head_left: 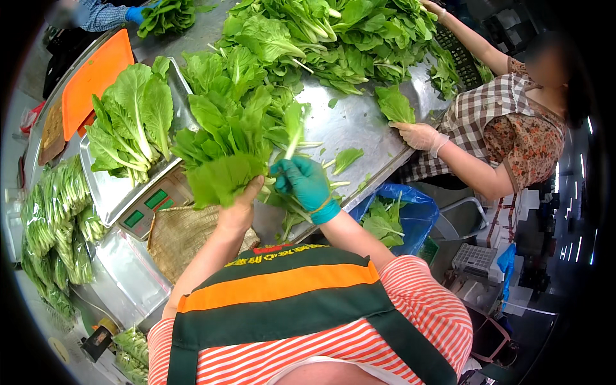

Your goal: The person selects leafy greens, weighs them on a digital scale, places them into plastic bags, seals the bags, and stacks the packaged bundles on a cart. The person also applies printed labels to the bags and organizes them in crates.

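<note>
My bare left hand (241,204) is closed around the stems of a bunch of leafy greens (224,176), its broad leaves fanned toward the left. Close beside it, my right hand (304,185), in a green glove with a band at the wrist, is closed on a single leafy green (294,131) whose pale stem runs into the fist. The fingertips of the right hand are partly hidden. Loose leaves and stems lie on the metal table around both hands. Left of them, a bunch of greens (131,122) rests on the metal tray of a scale (146,204) with lit green displays.
Heaped greens (346,38) cover the table's far side. Bagged greens (58,224) lie at the left, near an orange board (96,80). A blue-lined bin (420,215) stands at the right. A co-worker's gloved hand (420,136) holds a leaf; another person's blue-gloved hand (135,15) is at far left.
</note>
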`<state>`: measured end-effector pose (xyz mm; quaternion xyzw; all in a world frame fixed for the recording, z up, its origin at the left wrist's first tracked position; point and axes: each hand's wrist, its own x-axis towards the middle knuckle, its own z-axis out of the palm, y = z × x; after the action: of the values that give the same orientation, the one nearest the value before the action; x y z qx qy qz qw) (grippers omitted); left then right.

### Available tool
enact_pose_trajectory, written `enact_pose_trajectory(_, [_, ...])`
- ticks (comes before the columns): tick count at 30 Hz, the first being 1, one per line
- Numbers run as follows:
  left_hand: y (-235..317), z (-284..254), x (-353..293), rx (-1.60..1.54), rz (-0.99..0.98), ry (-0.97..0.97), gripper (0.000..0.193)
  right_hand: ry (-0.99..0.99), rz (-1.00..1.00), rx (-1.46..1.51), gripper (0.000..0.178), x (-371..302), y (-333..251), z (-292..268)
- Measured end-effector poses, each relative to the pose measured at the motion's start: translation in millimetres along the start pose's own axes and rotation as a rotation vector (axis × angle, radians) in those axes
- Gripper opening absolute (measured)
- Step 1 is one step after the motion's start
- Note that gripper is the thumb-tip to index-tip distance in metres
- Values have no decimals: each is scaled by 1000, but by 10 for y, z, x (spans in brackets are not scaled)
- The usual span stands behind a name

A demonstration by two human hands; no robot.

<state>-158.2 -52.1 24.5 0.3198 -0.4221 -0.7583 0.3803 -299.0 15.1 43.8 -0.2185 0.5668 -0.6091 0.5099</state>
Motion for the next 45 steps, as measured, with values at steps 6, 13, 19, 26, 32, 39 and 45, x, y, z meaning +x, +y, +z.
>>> enact_pose_trajectory(6, [202, -76, -10, -221, -178, -121, 22, -168, 80, -1221, 31, 437, -359, -923])
enact_pose_trajectory(13, [87, -15, -32, 33, -178, -274, 22, 424, -878, -1245, 18, 2173, -821, -737])
enact_pose_trajectory(19, [258, -233, -27, 8, -85, -188, 23, 209, -610, -919, 21, 2343, -793, -543])
enact_pose_trajectory(26, [405, -59, 143, -393, -77, 150, 27, -82, -175, 281, 24, 1092, -492, -271])
enact_pose_trajectory(32, [447, 35, 189, -249, -1, 71, 32, 25, -274, -42, 19, 635, -400, -412])
enact_pose_trajectory(39, [293, 275, 143, -289, -81, 118, 40, -77, -192, -16, 19, 46, -216, 117])
enact_pose_trajectory(45, [211, 159, 143, -218, 18, 112, 35, -80, -170, 89, 17, 21, -37, 166])
